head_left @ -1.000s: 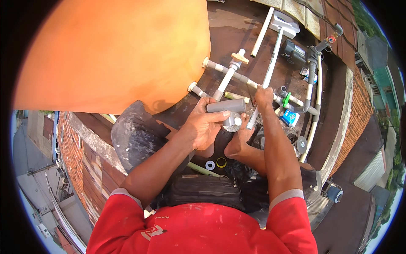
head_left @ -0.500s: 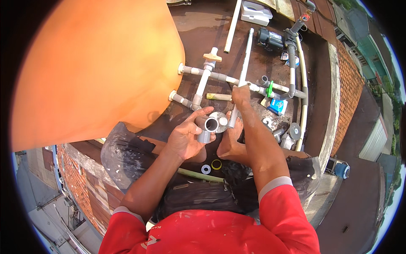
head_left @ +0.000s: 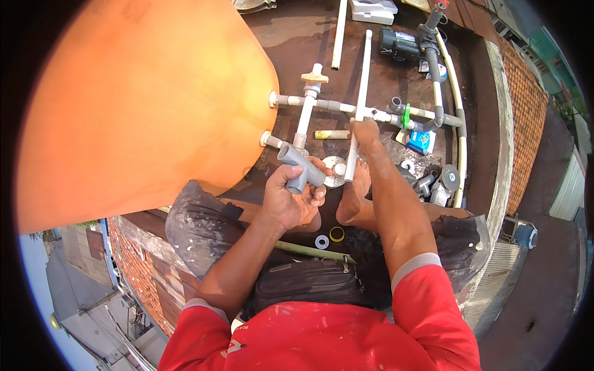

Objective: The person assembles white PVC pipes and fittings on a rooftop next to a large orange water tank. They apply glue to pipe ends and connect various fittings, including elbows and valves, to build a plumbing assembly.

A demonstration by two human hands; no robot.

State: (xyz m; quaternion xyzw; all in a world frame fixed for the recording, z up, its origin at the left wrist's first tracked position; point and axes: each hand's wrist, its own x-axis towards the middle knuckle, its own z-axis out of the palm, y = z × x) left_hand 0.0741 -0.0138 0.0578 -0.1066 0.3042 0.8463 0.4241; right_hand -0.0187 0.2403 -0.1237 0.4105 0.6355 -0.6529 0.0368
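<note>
My left hand is closed around a grey tee pipe fitting, whose open ends show beyond my fingers. In my right hand is a long white pipe, gripped near its lower part. The pipe's near end comes down close to my bare foot. Beside that end sits a round grey-white disc with a white cap on it. A short yellowish pipe piece lies left of my right hand.
A big orange tank fills the left, joined to white and grey piping with a tan-handled valve and a green-handled valve. A dark pump stands far right. Tape rolls, a blue packet and loose fittings lie around.
My left hand has turned the tee fitting, so its side now shows instead of one open end facing up. My right hand still holds the white pipe. The whole view has shifted slightly.
</note>
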